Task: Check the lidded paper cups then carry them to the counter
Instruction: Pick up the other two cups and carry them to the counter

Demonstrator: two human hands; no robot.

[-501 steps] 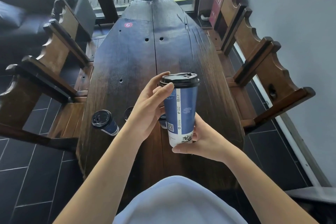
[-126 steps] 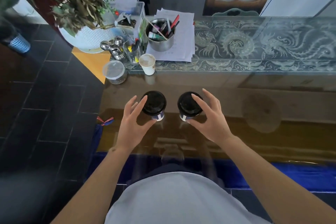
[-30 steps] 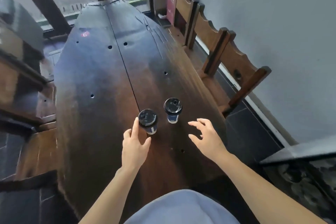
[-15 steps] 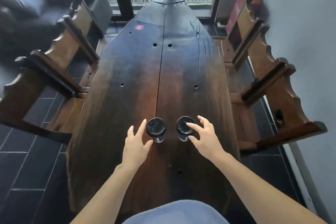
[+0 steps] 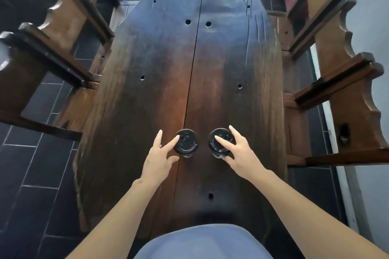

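Now, cups: two lidded paper cups stood upright side by side near the close end of the dark wooden bench [image 5: 147,94], the left cup [image 5: 186,143] and the right cup [image 5: 221,142] just apart.
Left hand: the left hand [image 5: 161,159] was spread, forefinger tip on the left lid's rim, thumb low beside the cup wall; it gripped nothing yet.
Right hand: the right hand [image 5: 239,152] was spread too, one finger lying across the right lid, thumb tucked under by the cup's side; no closed hold showed.
Key relation: each cup stood straight ahead of its own hand, long axis vertical, the cup walls between thumb and fingers.
Judgement: I'd say a grasp of both was coming.
Surroundings: carved wooden chairs [image 5: 347,90] flanked the bench.
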